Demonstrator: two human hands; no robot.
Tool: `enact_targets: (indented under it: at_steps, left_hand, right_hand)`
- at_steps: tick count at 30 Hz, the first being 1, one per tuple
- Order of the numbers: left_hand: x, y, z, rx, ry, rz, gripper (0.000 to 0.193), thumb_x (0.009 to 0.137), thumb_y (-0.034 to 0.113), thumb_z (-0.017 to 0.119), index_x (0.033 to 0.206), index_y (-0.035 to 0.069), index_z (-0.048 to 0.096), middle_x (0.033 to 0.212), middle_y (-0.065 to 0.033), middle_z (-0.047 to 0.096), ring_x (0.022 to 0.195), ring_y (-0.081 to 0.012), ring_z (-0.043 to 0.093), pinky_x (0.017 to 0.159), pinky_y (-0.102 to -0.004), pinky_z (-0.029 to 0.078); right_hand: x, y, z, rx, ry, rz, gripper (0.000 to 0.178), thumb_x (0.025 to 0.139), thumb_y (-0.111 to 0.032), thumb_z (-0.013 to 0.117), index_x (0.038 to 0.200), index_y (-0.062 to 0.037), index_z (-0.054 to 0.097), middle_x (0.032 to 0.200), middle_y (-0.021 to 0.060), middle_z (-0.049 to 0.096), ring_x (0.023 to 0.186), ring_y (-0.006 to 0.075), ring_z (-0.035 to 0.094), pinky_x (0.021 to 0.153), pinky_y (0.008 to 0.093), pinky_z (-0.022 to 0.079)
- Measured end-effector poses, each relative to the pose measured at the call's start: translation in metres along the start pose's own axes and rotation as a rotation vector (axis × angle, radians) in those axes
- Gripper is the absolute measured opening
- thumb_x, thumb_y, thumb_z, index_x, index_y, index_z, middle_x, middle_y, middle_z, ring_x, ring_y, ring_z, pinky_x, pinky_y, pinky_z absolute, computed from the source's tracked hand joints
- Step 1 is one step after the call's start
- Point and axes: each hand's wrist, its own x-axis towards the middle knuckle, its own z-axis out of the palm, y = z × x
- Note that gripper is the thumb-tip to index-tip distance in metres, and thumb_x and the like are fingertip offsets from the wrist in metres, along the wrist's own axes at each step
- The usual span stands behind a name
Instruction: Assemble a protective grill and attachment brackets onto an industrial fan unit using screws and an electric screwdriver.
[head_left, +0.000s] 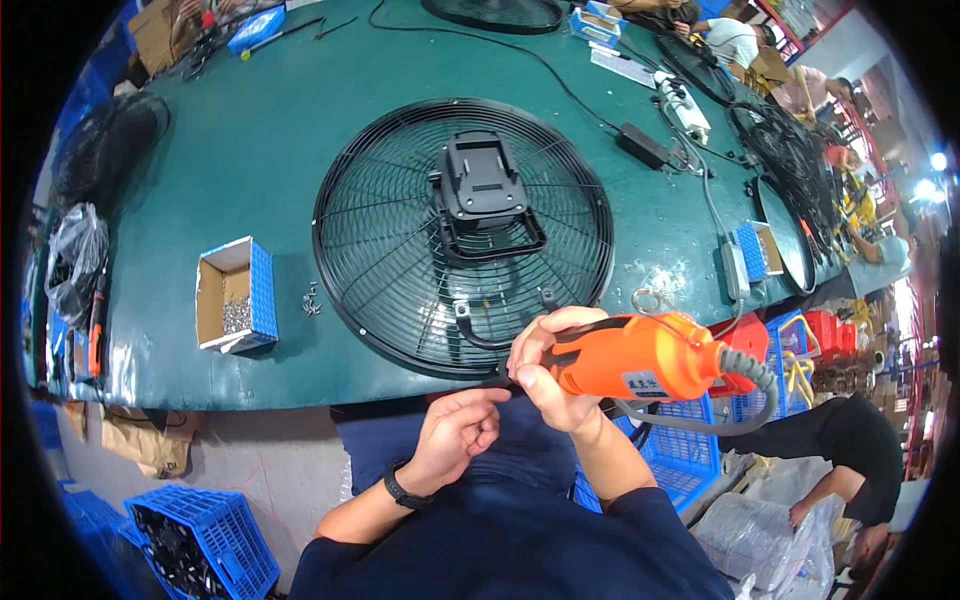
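My right hand is wrapped round an orange electric screwdriver with a coiled grey cord, its front end pointing left. Beside that end, my left hand has its index finger stretched toward the tool, the other fingers curled; anything inside them is hidden. Just beyond both hands, a round black fan with a wire guard lies flat on the table. On its middle sits a black mount with a bracket, and a curved black handle is at its near edge.
The green table holds a blue-and-white cardboard box of screws, with loose screws next to it. A power strip and black adapter lie right. Blue crates stand below. A person bends at right.
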Motion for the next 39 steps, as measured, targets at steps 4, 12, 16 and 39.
enact_targets:
  at_steps: [4, 12, 16, 39]
  left_hand:
    - [-0.003, 0.003, -0.006, -0.022, 0.033, 0.092, 0.028, 0.091, 0.004, 0.045, 0.113, -0.009, 0.056, 0.069, -0.0056, 0.052, 0.054, -0.0113, 0.045, 0.045, -0.0209, 0.031]
    - [-0.017, -0.009, -0.02, -0.056, 0.092, 0.053, 0.03, 0.091, 0.006, 0.045, 0.114, -0.009, 0.056, 0.064, -0.0052, 0.047, 0.054, -0.0124, 0.04, 0.047, -0.0224, 0.032]
    - [-0.012, -0.018, -0.025, -0.146, 0.09, -0.008, 0.03, 0.091, 0.006, 0.044, 0.115, -0.01, 0.054, 0.072, -0.0065, 0.052, 0.059, -0.0136, 0.043, 0.05, -0.0231, 0.035]
    - [-0.002, 0.101, 0.112, -0.059, -0.384, 0.269, 0.057, 0.096, 0.054, 0.034, 0.084, 0.0, 0.049, 0.071, -0.0028, 0.04, 0.058, -0.0117, 0.034, 0.048, -0.0229, 0.029]
  right_hand:
    - [-0.002, 0.0, -0.014, 0.051, 0.042, -0.114, 0.044, 0.078, -0.001, 0.06, 0.114, -0.0041, 0.034, 0.066, 0.0091, 0.051, 0.058, 0.0206, 0.054, 0.054, 0.0345, 0.05]
    - [0.0, -0.029, -0.065, 0.289, 0.35, 0.182, 0.037, 0.07, 0.006, 0.06, 0.105, 0.0049, 0.051, 0.096, 0.0193, 0.059, 0.062, 0.0198, 0.062, 0.055, 0.0299, 0.053]
    - [0.001, -0.017, -0.064, 0.142, 0.051, 0.489, 0.038, 0.066, 0.002, 0.067, 0.102, 0.0069, 0.058, 0.095, 0.0135, 0.061, 0.061, 0.0136, 0.061, 0.053, 0.0269, 0.05]
    - [0.142, -0.093, -0.079, 0.848, -0.035, 0.486, 0.027, 0.077, -0.008, 0.055, 0.102, 0.0016, 0.05, 0.071, 0.0102, 0.055, 0.056, 0.0184, 0.055, 0.049, 0.0332, 0.049]
